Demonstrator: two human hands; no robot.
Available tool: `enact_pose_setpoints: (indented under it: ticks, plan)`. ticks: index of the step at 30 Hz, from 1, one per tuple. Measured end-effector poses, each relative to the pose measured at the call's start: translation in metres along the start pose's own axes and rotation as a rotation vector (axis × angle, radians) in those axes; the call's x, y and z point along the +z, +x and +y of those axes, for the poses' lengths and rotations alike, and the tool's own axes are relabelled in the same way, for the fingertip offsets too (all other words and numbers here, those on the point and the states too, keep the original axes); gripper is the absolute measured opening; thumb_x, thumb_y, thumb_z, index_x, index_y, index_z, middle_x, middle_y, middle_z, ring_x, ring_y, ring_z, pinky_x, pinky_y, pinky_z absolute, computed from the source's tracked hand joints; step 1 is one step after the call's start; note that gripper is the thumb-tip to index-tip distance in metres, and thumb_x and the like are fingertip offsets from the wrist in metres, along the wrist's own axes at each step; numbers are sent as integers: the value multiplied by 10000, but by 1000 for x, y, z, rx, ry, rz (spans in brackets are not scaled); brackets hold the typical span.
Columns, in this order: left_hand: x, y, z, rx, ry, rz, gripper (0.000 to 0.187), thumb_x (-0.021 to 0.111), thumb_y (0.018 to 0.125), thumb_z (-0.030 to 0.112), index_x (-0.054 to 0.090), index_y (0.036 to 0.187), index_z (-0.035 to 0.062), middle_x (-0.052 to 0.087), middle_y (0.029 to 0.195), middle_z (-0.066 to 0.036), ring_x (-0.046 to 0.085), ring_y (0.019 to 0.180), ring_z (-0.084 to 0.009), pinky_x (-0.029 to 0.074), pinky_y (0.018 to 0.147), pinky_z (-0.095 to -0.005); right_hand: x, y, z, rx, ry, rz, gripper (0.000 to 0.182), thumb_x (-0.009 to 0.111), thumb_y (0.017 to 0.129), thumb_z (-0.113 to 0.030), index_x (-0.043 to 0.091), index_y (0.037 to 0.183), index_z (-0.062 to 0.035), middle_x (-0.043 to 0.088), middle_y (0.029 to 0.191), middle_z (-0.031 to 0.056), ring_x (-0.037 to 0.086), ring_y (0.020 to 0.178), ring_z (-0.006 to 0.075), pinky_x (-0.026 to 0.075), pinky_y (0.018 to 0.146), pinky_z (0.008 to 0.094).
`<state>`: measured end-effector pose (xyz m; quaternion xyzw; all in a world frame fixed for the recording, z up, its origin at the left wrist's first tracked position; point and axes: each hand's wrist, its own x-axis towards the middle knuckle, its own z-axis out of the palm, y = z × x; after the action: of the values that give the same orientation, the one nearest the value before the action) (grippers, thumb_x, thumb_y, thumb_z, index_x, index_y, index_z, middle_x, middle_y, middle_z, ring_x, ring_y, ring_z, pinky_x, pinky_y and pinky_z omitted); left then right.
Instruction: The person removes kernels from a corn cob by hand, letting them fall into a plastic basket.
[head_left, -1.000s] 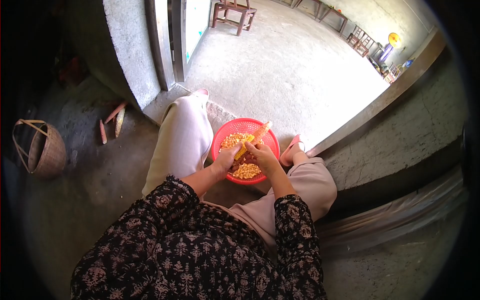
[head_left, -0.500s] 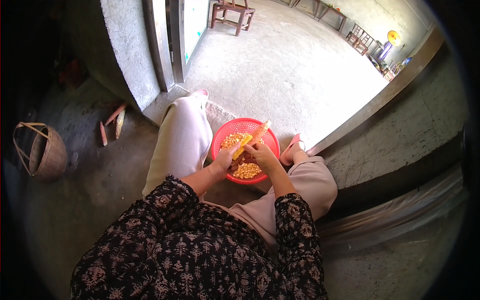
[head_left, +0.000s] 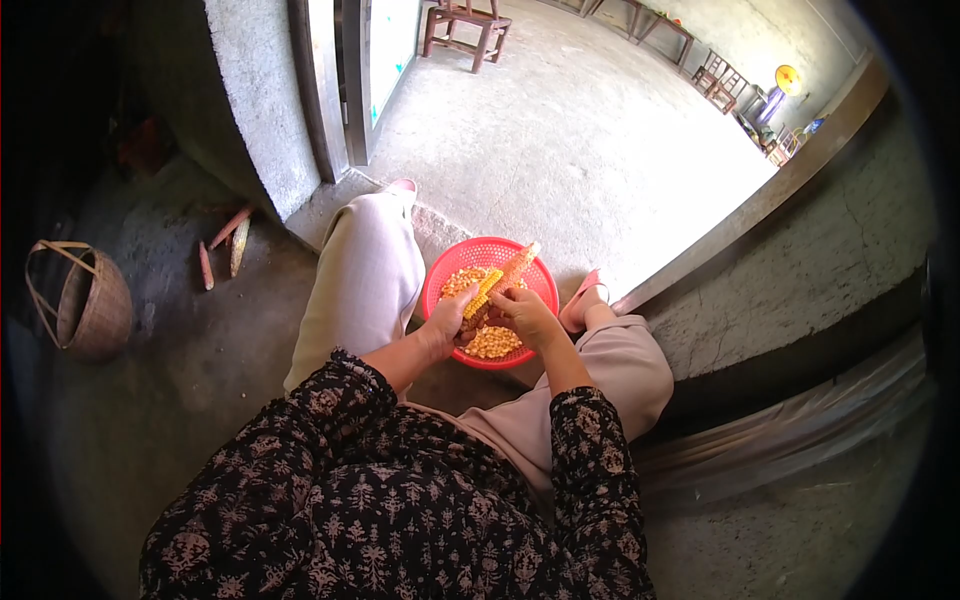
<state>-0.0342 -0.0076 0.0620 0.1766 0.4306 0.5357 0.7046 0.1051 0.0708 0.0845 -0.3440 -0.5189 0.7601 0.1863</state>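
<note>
A red plastic colander [head_left: 434, 282] between my legs holds loose yellow corn kernels [head_left: 492, 343]. Over it, my left hand [head_left: 446, 320] is closed around a corn cob [head_left: 484, 293] that still bears yellow kernels. My right hand [head_left: 528, 314] meets that cob from the other side, its fingers bent in and pressed against it. A bare reddish cob [head_left: 520, 263] slants across the colander just beyond my right fingers, its pale end near the far rim. Whether my right fingers also touch this bare cob is hard to make out.
Several cobs [head_left: 238, 246] lie on the dark floor at left, near a woven basket [head_left: 100, 310] with a handle. A doorway with a wooden frame [head_left: 750, 215] opens ahead onto a bright concrete floor. A wooden chair [head_left: 468, 35] stands beyond it.
Both hands keep almost the same place over the colander, with only a slight shift of the fingers on the cob. The view has moved very slightly.
</note>
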Motion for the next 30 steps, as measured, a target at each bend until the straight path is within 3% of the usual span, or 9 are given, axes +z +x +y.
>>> enact_pose_setpoints:
  ticks: [10,15,18,22,30]
  plan:
    - [3,-3,3,5,34,7,336,360,878,399,518,902,104,525,648,0,441,445,-56,275,323,-163,7,-1,-5,51,142,45,242,499,845,-227,514,949,-10,548,809,62,545,727,147,469,647,271]
    - [4,-2,1,39,145,36,326,362,881,391,516,842,107,525,646,1,412,416,-54,266,328,-169,5,4,0,87,-13,72,340,529,828,-346,526,925,-20,552,790,39,544,661,114,468,590,234]
    - [9,-7,4,97,200,49,316,365,880,386,523,847,115,519,644,12,403,416,-48,271,339,-166,8,2,0,17,-137,126,361,583,791,-353,547,841,3,557,709,46,538,570,109,467,535,226]
    - [7,-3,2,108,226,80,314,363,880,394,531,857,129,517,646,25,395,415,-41,278,347,-161,9,3,0,-9,-187,118,352,600,780,-349,555,826,-2,556,692,40,539,578,106,466,536,229]
    - [8,-10,7,5,131,27,336,352,881,408,533,869,125,539,656,34,440,455,-22,266,335,-146,3,4,3,-22,-196,21,306,533,834,-305,521,938,-18,555,769,29,537,642,95,463,590,223]
